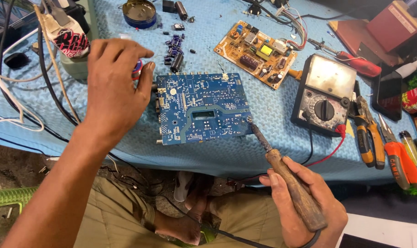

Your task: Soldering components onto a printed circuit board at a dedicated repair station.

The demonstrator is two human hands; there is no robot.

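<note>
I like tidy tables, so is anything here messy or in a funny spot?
Yes. Small dark capacitors lie scattered loose on the blue cloth above the blue circuit board. That board sits tilted, not square to the table edge. The right hand holds a soldering iron whose wooden handle looks worn and scorched.

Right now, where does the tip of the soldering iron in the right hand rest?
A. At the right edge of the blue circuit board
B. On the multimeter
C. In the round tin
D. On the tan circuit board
A: the right hand holds the soldering iron with its tip at the right edge of the blue circuit board.
</note>
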